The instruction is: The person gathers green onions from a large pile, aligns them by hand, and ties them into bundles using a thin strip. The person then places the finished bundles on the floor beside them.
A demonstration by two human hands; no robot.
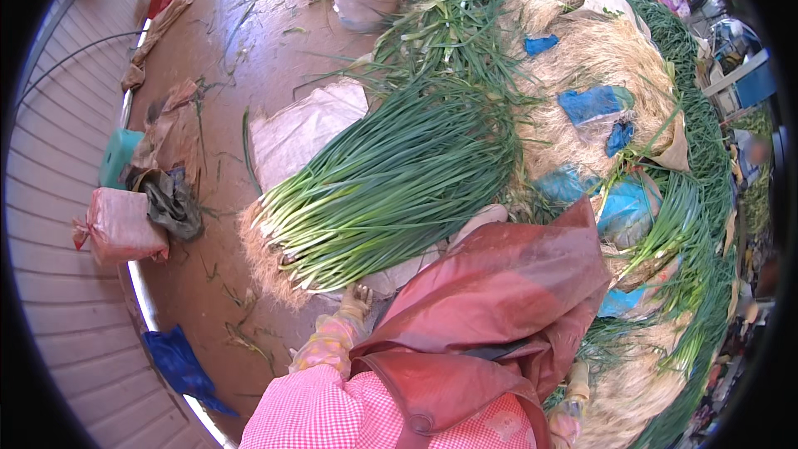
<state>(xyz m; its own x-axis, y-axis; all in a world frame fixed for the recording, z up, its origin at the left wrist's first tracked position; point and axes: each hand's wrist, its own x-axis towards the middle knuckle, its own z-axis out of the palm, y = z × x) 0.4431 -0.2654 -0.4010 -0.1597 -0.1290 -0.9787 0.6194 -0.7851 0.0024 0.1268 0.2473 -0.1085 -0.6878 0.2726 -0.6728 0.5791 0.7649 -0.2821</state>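
Observation:
A broad bundle of green onions (386, 181) lies on a pale woven sheet (312, 128), its hairy roots toward the left and its dark green leaves fanned to the upper right. My left hand (356, 298) is just below the white stem ends, at the sheet's lower edge; whether it touches the stems is unclear. Low on the right, my right hand (578, 377) hangs beside the dark red apron (486, 287), near a heap of onions with pale roots (636, 393). Its fingers are hard to make out.
More root-covered onion piles (598, 62) fill the right side, with blue plastic scraps on them. Loose onions (455, 25) lie beyond the bundle. At left are a teal stool (118, 156), a wrapped pinkish block (124, 224) and a blue cloth (184, 368) by the wall. People are at the far right.

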